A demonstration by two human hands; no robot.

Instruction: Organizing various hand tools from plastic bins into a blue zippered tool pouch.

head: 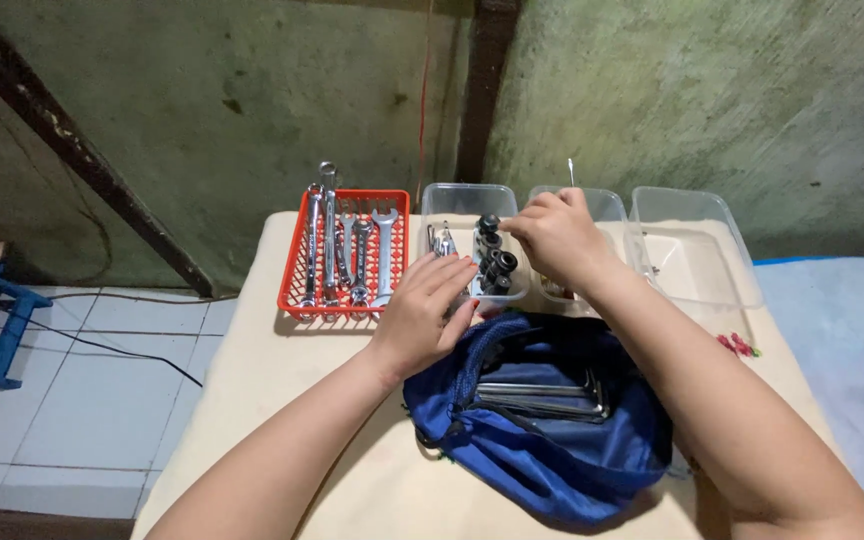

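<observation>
— Where are the hands, going by the blue bag (pixel 542 430)?

— The bag lies open on the cream bench (pixel 282 400), mouth toward the far wall, long metal hex keys (pixel 542 395) showing inside. The left hand (pixel 424 315) rests at the bag's far-left rim, fingers flat and together, clamped on nothing that I can see. The right hand (pixel 560 238) is beyond the bag, over the clear tubs, fingertips pinched together; whether it grips something I cannot tell.

— What sits past the bag?

— Straight beyond it, a clear tub (pixel 467 200) holding black sockets (pixel 495 262); the right hand hovers at that tub's right edge. A second clear tub (pixel 607 205) is just beside it, half hidden by the hand, and a third, larger one (pixel 697 250) stands further right, near the bench's right edge. Left of the socket tub, touching it, is a red basket (pixel 347 305) of wrenches (pixel 347 250), one sticking out over its far rim.

— Any open room?

— Bare bench left of the bag, out to the near-left edge, and a narrow strip to its right. The tubs and basket line the far edge, against the green wall (pixel 202 100). The tiled floor (pixel 72 400) drops away on the left.
</observation>
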